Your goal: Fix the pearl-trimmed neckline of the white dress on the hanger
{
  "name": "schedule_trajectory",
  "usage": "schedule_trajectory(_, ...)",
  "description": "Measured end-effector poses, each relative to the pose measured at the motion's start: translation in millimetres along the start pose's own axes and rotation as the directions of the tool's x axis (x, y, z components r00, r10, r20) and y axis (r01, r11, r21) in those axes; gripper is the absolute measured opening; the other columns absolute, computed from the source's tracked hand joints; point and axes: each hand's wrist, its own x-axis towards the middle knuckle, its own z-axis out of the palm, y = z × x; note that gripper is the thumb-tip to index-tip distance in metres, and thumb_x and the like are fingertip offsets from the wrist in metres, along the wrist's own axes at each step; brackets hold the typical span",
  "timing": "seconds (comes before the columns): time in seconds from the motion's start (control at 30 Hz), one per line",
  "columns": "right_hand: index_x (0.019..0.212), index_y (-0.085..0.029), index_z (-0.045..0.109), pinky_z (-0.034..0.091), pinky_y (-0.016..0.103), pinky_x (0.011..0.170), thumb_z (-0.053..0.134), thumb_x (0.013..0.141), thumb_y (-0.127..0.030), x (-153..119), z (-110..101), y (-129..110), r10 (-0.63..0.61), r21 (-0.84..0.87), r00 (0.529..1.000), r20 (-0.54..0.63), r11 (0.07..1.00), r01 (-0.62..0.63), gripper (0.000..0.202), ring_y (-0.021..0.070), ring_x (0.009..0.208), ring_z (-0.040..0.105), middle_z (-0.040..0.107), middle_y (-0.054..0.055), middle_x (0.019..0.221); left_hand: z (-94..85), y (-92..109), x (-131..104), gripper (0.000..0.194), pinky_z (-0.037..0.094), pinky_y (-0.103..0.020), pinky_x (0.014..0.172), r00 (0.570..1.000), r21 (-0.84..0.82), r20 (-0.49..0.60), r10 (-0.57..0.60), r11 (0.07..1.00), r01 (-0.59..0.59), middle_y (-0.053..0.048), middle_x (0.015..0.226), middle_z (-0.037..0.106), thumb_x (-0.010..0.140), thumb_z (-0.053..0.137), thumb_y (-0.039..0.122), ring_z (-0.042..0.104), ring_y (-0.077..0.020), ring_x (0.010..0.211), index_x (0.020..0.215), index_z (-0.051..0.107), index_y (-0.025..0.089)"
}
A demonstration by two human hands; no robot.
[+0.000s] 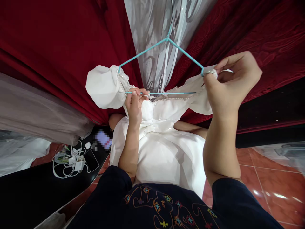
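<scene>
A white dress (166, 149) with puffed sleeves and a pearl-trimmed neckline lies across my lap, its top spread on a light blue hanger (147, 50). My left hand (135, 106) is closed around the hanger's lower bar near the middle of the neckline. At the hanger's right end, my right hand (228, 79) pinches the pearl-edged shoulder of the dress between thumb and fingers. The left puffed sleeve (102, 86) hangs outside the hanger's left corner. Part of the right sleeve is hidden behind my right hand.
Red drapes (66, 41) and a sheer white fabric (152, 31) hang in front. On a black surface (35, 187) at left lie white cables (73, 157), a dark phone (91, 160) and a blurred purple item (103, 139). Red floor tiles (274, 187) show at right.
</scene>
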Motion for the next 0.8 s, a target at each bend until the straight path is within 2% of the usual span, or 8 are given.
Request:
schedule_trajectory(0.13,0.09,-0.021,0.061,0.036,0.027,0.056,0.084,0.081,-0.044,-16,4,-34,0.017,0.073,0.998,0.061,0.997,-0.022,0.034,0.0094,0.068,0.052,0.06,0.002,0.084,-2.3,-2,1,0.055,0.057,-0.03,0.077,1.0,-0.032,0.023,-0.005,0.999,0.006,-0.003,0.086,0.062,0.092,0.07,0.076,0.069,-0.018,0.09,0.085,0.054,0.024)
schedule_trajectory(0.23,0.095,-0.021,0.065,0.03,0.027,0.052,0.081,0.087,-0.048,-32,6,-54,0.051,0.134,0.991,0.124,0.989,-0.067,0.032,0.0074,0.062,0.045,0.056,-0.001,0.076,-1.7,-2,1,0.053,0.058,-0.03,0.079,0.999,-0.038,0.036,-0.008,0.999,0.009,-0.003,0.087,0.065,0.093,0.069,0.074,0.071,-0.0188,0.092,0.085,0.055,0.024)
schedule_trajectory(0.4,0.111,-0.024,0.067,0.031,0.026,0.048,0.068,0.099,-0.052,-70,29,-52,0.183,0.106,0.84,0.51,0.956,-0.272,0.031,0.008,0.048,0.042,0.05,-0.008,0.059,0.3,-2,-2,0.046,0.059,-0.029,0.083,0.998,-0.081,0.068,-0.013,0.997,0.019,-0.003,0.089,0.069,0.097,0.069,0.067,0.075,-0.018,0.095,0.086,0.057,0.024)
schedule_trajectory(0.47,0.103,-0.024,0.062,0.029,0.026,0.049,0.065,0.101,-0.055,-86,41,-45,0.216,0.129,0.842,0.495,0.94,-0.317,0.031,0.0078,0.048,0.04,0.045,-0.009,0.057,-0.6,-3,-5,0.046,0.06,-0.03,0.085,0.998,-0.047,0.053,-0.03,0.998,0.033,-0.004,0.093,0.074,0.097,0.068,0.068,0.076,-0.019,0.097,0.09,0.06,0.024)
schedule_trajectory(0.57,0.1,-0.025,0.058,0.026,0.026,0.049,0.063,0.102,-0.057,-103,53,-37,0.263,0.211,0.892,0.367,0.911,-0.355,0.033,0.007,0.048,0.035,0.04,-0.009,0.061,-4.5,0,-11,0.051,0.061,-0.031,0.082,0.992,0.031,0.064,-0.105,0.994,0.103,-0.01,0.108,0.082,0.099,0.061,0.073,0.079,-0.0199,0.091,0.106,0.07,0.023)
schedule_trajectory(0.7,0.103,-0.025,0.06,0.024,0.026,0.049,0.064,0.102,-0.057,-109,54,-36,0.286,0.279,0.904,0.317,0.883,-0.377,0.032,0.0073,0.05,0.033,0.039,-0.008,0.063,-8.8,17,-20,0.061,0.06,-0.03,0.07,0.931,0.225,0.247,-0.268,0.951,0.214,-0.013,0.099,0.085,0.099,0.059,0.075,0.077,-0.0177,0.071,0.1,0.079,0.017)
schedule_trajectory(0.77,0.102,-0.025,0.061,0.023,0.026,0.05,0.062,0.103,-0.057,-107,52,-35,0.305,0.285,0.897,0.321,0.872,-0.399,0.032,0.0072,0.051,0.034,0.039,-0.007,0.064,-7.1,32,-23,0.055,0.06,-0.03,0.07,0.932,0.3,0.293,-0.212,0.946,0.121,-0.01,0.088,0.083,0.101,0.062,0.068,0.076,-0.0171,0.069,0.094,0.081,0.017)
schedule_trajectory(0.8,0.101,-0.025,0.061,0.024,0.026,0.051,0.062,0.104,-0.056,-107,51,-34,0.313,0.29,0.893,0.324,0.865,-0.409,0.031,0.007,0.052,0.035,0.039,-0.007,0.064,-5.4,39,-24,0.05,0.061,-0.03,0.072,0.953,0.315,0.28,-0.119,0.949,0.026,-0.008,0.087,0.083,0.103,0.063,0.064,0.077,-0.0171,0.072,0.093,0.081,0.018)
